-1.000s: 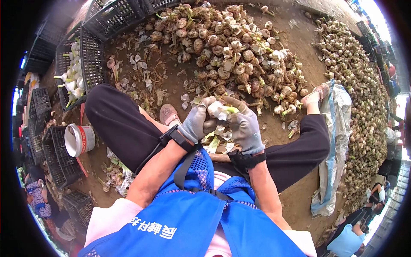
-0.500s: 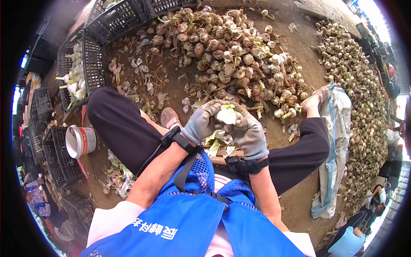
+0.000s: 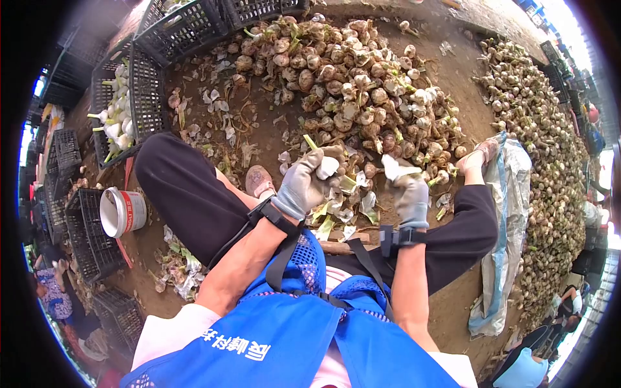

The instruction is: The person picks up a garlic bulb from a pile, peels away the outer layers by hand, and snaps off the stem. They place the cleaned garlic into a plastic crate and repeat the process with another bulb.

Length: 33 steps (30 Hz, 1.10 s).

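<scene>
My left hand, in a grey work glove, is closed around a white garlic bulb with a short green stem pointing up and left. To its right my right hand, gloved too, is closed on a piece of garlic skin, white with a pale green strip. A gap separates the two hands. Loose peelings lie on the ground between and below them. Just beyond is a heap of unpeeled garlic, brown with soil.
Cleaned white garlic fills part of a black crate at left. A white bucket stands near my knee on that side. A plastic sack lies at right, before a larger garlic pile. Other people sit at the lower edges.
My hands were together at one garlic bulb and have moved apart. The left keeps the bulb; the right has gone to the right with a piece of skin pulled off.
</scene>
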{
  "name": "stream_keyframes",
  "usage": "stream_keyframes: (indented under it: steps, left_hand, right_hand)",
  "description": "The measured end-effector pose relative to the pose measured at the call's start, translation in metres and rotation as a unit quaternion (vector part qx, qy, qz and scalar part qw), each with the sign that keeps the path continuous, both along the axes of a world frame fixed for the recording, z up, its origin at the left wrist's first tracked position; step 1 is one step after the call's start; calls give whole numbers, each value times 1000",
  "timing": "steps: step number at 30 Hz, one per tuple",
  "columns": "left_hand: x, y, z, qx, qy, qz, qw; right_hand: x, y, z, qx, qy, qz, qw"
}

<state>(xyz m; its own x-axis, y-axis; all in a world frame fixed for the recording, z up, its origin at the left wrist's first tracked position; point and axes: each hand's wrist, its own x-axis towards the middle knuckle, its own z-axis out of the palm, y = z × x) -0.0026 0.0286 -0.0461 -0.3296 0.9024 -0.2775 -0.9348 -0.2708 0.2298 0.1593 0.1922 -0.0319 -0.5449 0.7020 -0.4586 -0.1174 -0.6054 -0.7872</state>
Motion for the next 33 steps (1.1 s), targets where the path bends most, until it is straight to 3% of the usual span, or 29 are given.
stream_keyframes:
  steps: [1, 2, 4, 6, 8, 12, 16, 18, 20, 23, 28, 30, 33]
  left_hand:
    - [-1, 2, 1, -15, 12, -5, 1000]
    - [-1, 4, 2, -31, 22, -9, 999]
    - [0, 7, -8, -19, 24, 13, 999]
    - [1, 6, -13, 0, 27, 36, 999]
    - [2, 6, -8, -40, 62, 28, 997]
    - [7, 9, 3, -37, 107, 20, 993]
    - [6, 10, -12, -80, 118, 90, 986]
    - [9, 8, -12, -110, 130, 107, 979]
    - [10, 9, -8, -118, 164, 109, 973]
    - [10, 10, -18, -196, 349, 136, 906]
    - [12, 10, 10, -242, 403, 58, 881]
    - [18, 12, 14, -265, 558, 95, 780]
    - [15, 10, 14, -272, 622, 101, 727]
  right_hand:
    - [2, 7, -13, 171, -217, 152, 949]
    - [2, 10, -22, 324, -413, 291, 800]
    - [-7, -15, -31, 448, -308, 243, 804]
    - [-28, -40, -4, 307, -141, 167, 927]
    - [-43, -54, 26, 48, -31, 141, 988]
    - [-51, -58, 33, 29, -40, 140, 989]
    - [-53, -62, 32, -23, -15, 128, 991]
    - [-55, -64, 28, 70, -87, 146, 983]
    - [-59, -68, 30, 107, -79, 133, 982]
    - [-59, -66, 26, 133, -101, 155, 974]
    - [-55, -58, 30, 41, -110, 176, 977]
    - [-54, -61, 26, 201, -91, 226, 949]
    - [-55, -66, 12, 292, -139, 226, 919]
